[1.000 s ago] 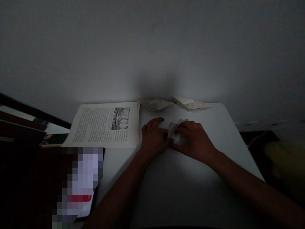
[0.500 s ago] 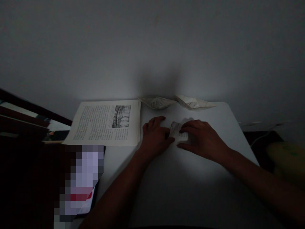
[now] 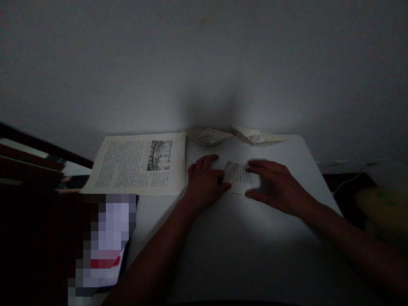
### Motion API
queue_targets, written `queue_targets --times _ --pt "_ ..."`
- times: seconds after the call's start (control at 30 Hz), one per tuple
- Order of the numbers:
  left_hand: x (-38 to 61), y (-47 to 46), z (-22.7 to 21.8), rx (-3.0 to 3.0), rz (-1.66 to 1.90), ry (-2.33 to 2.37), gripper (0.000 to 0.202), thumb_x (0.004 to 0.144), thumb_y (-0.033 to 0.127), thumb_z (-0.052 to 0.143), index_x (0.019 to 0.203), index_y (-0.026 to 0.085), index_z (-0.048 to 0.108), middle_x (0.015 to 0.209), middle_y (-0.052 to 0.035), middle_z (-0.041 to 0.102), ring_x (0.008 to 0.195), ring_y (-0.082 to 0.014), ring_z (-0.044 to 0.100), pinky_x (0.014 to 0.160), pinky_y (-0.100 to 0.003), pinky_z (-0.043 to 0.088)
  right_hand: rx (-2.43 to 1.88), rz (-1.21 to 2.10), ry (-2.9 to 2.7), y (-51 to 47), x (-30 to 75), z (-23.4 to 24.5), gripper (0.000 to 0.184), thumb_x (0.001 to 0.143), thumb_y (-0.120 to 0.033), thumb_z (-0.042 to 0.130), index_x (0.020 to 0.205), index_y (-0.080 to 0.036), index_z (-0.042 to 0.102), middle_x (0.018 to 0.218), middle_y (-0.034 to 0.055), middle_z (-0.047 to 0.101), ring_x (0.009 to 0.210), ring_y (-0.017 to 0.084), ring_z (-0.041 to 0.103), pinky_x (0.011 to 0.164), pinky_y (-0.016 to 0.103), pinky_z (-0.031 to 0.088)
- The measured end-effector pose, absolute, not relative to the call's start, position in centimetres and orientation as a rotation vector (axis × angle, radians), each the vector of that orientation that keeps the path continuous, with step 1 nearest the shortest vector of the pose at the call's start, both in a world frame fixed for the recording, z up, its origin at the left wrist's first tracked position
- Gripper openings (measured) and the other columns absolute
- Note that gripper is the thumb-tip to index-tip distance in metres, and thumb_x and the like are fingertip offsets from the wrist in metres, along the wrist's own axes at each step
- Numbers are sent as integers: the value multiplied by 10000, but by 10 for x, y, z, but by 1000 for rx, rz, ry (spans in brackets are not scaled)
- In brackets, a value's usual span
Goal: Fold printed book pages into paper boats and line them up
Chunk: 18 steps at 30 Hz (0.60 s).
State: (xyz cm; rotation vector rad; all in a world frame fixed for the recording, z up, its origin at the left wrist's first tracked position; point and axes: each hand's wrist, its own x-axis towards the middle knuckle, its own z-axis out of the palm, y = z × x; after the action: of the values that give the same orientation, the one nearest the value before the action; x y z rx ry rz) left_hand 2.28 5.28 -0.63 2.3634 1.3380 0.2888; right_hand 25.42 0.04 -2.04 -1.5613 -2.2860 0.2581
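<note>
A small folded piece of printed paper (image 3: 237, 178) lies on the white table (image 3: 242, 246) between my hands. My left hand (image 3: 204, 180) rests flat on the table and presses the paper's left edge with its fingertips. My right hand (image 3: 277, 185) lies over the paper's right side, fingers spread, thumb at the paper's near edge. Two folded paper boats sit at the table's far edge by the wall, one (image 3: 208, 137) left and one (image 3: 256, 136) right.
An open book (image 3: 140, 163) with printed text and a picture lies at the table's far left. A dark blurred object (image 3: 108, 242) sits at the near left. Dark shelves (image 3: 28, 170) stand left; a yellowish shape (image 3: 379, 208) lies right of the table.
My right hand has slid to the right off the folded paper, uncovering more of it. My left hand has stayed on the paper's left edge.
</note>
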Motion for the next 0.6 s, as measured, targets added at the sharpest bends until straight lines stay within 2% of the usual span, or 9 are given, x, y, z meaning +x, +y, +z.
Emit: queue_targets --times 0.27,0.6 --pt "22 53 -8 2357 303 1340 155 726 377 700 729 222 686 1422 -62 399 1326 -320 288 1024 -546 259 -1545 385 -2145 -5 252 -21 596 745 -347 685 1303 -280 484 1311 65 569 1233 287 504 1030 536 369" --pt "23 52 -6 2353 314 1337 155 725 366 698 715 211 685 1420 -74 405 1326 -328 296 1019 -550 263 -1653 281 -2002 -9 239 -30 532 782 -346 654 1280 -264 484 1287 77 587 1215 293 512 1032 554 336"
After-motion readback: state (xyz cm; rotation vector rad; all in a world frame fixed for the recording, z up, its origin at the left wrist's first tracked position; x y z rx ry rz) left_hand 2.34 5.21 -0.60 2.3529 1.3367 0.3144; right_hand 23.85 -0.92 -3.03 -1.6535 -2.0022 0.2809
